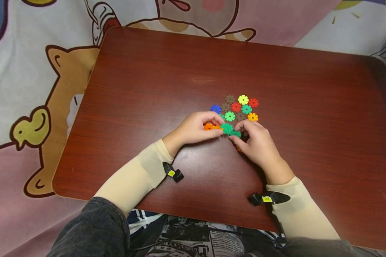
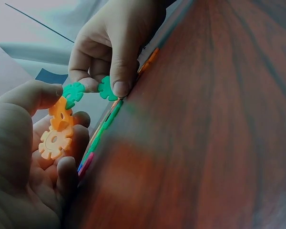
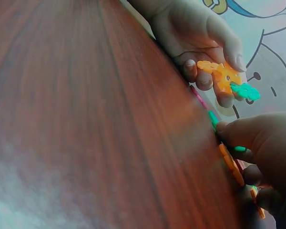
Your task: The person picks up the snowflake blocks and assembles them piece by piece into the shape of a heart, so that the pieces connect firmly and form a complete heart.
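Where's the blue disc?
Head view, slightly right of centre: the blue disc lies on the table, left of a brown disc, just beyond the left hand.

Soft, even light fills the head view, leaving a pale sheen on the tabletop (image 1: 196, 160) toward its near edge and a dark shadow along the right sleeve (image 1: 302, 210). Both wrist views are dimmer and hazier, the wood smeared and soft. In the right wrist view, whitish glare washes over the tabletop at lower left, while the right hand (image 3: 271, 148) darkens toward the lower right corner
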`<act>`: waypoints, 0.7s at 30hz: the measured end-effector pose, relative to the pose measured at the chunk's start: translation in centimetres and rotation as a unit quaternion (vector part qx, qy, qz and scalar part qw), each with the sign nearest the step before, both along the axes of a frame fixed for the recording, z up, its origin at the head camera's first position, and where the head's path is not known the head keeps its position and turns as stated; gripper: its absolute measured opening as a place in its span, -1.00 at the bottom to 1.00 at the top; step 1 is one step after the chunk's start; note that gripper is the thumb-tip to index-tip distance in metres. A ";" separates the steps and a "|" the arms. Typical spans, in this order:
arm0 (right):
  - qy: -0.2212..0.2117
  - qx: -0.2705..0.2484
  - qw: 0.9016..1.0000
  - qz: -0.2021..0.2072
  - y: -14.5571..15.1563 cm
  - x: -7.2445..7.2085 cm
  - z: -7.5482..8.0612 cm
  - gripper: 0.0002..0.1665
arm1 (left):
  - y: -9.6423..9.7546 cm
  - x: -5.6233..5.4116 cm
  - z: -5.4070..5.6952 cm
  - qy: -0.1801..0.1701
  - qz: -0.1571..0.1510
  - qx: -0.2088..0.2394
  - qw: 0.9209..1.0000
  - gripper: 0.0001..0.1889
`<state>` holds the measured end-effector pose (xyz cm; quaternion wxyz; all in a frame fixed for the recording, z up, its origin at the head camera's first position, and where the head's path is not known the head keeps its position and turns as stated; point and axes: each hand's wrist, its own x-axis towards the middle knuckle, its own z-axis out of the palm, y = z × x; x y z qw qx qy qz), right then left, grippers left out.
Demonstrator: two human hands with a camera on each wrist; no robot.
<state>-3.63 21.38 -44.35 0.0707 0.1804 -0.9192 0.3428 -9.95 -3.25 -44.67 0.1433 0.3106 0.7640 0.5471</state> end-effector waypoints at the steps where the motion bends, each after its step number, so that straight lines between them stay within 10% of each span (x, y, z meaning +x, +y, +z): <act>1: 0.002 -0.001 1.000 0.001 0.0 0.0 0.0 -0.61 | 0.0 0.0 0.0 0.001 0.000 0.001 1.000 -0.78; 14: 0.078 -0.098 0.992 -0.032 -0.4 0.0 0.4 -0.67 | -0.3 0.0 -0.1 0.024 -0.008 -0.002 1.000 -0.84; 21: 0.058 -0.205 0.977 0.018 -1.1 0.1 0.6 -0.64 | -0.3 -0.1 0.1 0.062 -0.021 -0.038 0.997 -0.73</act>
